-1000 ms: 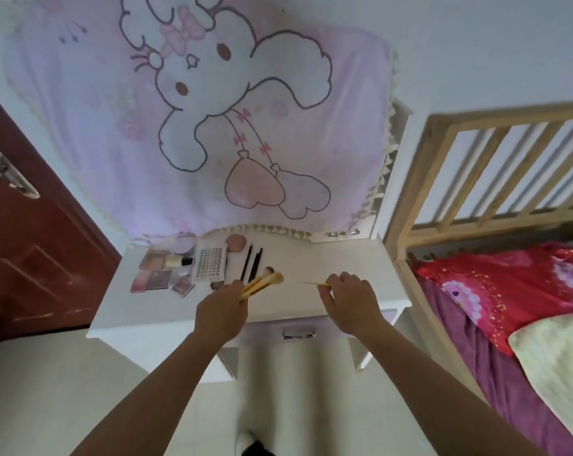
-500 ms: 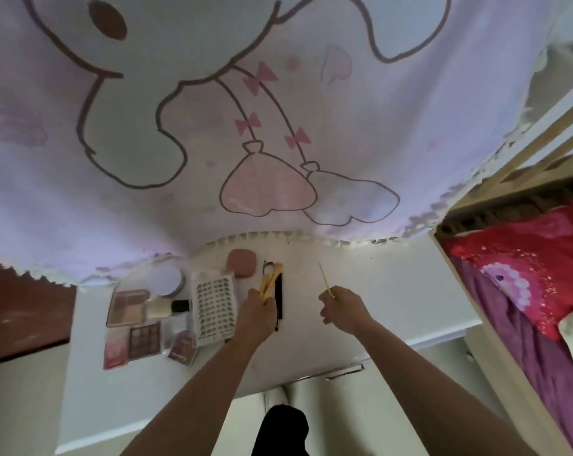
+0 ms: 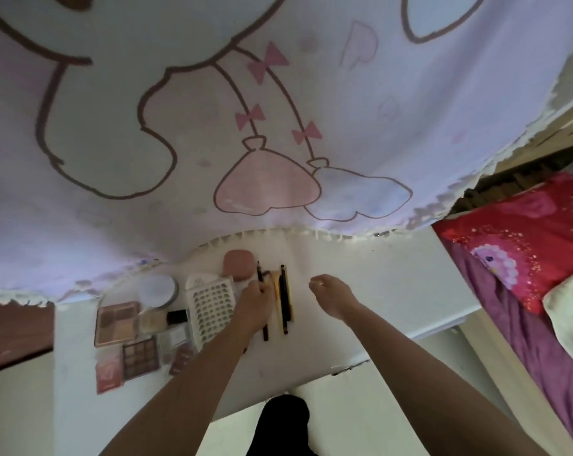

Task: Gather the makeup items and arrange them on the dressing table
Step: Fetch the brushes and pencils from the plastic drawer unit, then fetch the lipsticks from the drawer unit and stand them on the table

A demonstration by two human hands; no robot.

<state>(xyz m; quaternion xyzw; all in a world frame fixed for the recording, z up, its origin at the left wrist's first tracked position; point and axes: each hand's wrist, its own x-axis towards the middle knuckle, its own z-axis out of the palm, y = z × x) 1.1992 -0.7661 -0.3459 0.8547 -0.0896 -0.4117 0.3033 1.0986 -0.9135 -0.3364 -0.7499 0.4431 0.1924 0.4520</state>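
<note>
On the white dressing table [image 3: 394, 291] my left hand [image 3: 254, 306] grips the yellow-handled makeup brushes [image 3: 274, 284], which lie flat between two black pencils [image 3: 282, 291]. A thin yellow stick [image 3: 290, 301] lies along the right pencil. My right hand [image 3: 331, 294] hovers just right of them with loosely curled fingers, and nothing shows in it. To the left lie a white grid case [image 3: 211, 311], a pink compact [image 3: 237, 264], a round white compact [image 3: 157, 291], a foundation bottle [image 3: 161, 320] and eyeshadow palettes [image 3: 117, 324].
A pink cartoon blanket [image 3: 278, 110] hangs over the table's back. A bed with red and purple bedding [image 3: 525, 251] stands close on the right. A dark red door [image 3: 15, 334] is at the left. The table's drawer handle [image 3: 349, 368] faces me.
The view closed in on the table. My left hand lowered the brushes flat between the pencils. The yellow stick left my right hand and now lies beside the right pencil.
</note>
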